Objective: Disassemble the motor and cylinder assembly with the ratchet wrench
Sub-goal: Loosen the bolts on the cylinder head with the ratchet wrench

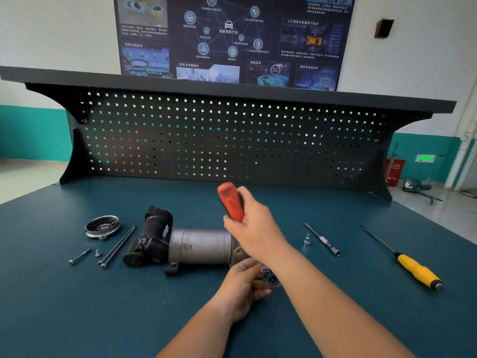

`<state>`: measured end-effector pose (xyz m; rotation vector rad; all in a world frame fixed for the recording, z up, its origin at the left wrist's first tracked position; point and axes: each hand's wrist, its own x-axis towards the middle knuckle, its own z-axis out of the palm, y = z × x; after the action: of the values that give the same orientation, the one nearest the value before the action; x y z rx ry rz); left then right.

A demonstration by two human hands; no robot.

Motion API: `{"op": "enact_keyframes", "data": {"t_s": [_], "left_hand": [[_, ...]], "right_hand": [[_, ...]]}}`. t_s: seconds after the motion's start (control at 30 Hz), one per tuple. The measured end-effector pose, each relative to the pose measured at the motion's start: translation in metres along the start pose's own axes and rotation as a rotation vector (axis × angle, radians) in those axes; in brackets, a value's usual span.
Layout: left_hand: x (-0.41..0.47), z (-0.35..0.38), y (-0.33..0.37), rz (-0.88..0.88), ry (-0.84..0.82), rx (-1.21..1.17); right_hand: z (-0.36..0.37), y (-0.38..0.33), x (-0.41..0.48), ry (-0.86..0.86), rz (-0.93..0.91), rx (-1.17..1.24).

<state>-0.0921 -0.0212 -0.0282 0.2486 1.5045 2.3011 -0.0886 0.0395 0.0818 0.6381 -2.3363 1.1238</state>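
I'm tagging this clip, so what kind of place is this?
Likely a vocational auto-training workshop: a black pegboard behind the blue bench top, a connected-car technology poster on the wall, and a motor assembly with loose bolts and a yellow-handled screwdriver nearby.

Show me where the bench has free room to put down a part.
Free: the teal mat between the slim steel extension bar and the yellow-handled screwdriver; the near-left corner, before the two long dark bolts. Crowded: around the round silver end cap.
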Motion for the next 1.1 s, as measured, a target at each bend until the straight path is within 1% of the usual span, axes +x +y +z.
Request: {"op": "enact_keyframes", "data": {"t_s": [0.03,0.1,0.2,0.33,0.43,0.53,0.63,0.7,0.73,0.83,0.9,0.97,1.1], "left_hand": [[0.000,0.000,0.000,-0.002,-0.004,0.000],[0.000,0.000,0.002,-0.004,-0.005,-0.006],[0.000,0.001,0.002,-0.004,0.014,-0.027],[0.003,0.002,-0.002,-0.013,0.086,-0.033],[0.004,0.001,-0.001,-0.009,0.083,-0.035],[0.003,0.002,-0.001,-0.013,0.077,-0.040],[0.003,0.003,0.001,-0.012,0.081,-0.059],[0.003,0.002,0.000,-0.008,0.079,-0.076],[0.003,0.002,0.000,-0.007,0.080,-0.081],[0.003,0.001,0.000,-0.013,0.083,-0.090],[0.003,0.000,0.001,-0.017,0.071,-0.093],[0.002,0.000,0.002,-0.026,0.053,-0.096],[0.002,0.000,0.002,-0.036,0.007,-0.088]], "right_hand": [[0.003,-0.001,0.000,-0.016,-0.004,-0.007],[0.002,-0.001,0.001,0.010,0.005,0.023],[-0.010,0.003,-0.002,0.135,0.060,0.139],[-0.027,0.021,-0.016,0.406,0.205,0.431],[-0.036,0.035,-0.029,0.678,0.284,0.721],[-0.042,0.052,-0.041,0.916,0.374,0.930],[-0.042,0.072,-0.055,1.082,0.529,1.106],[-0.036,0.084,-0.066,1.152,0.651,1.189],[-0.033,0.088,-0.070,1.179,0.682,1.219],[-0.028,0.092,-0.072,1.231,0.664,1.212],[-0.033,0.087,-0.063,1.204,0.594,1.148],[-0.039,0.078,-0.052,1.110,0.513,1.065],[-0.047,0.055,-0.030,0.812,0.355,0.881]]}}
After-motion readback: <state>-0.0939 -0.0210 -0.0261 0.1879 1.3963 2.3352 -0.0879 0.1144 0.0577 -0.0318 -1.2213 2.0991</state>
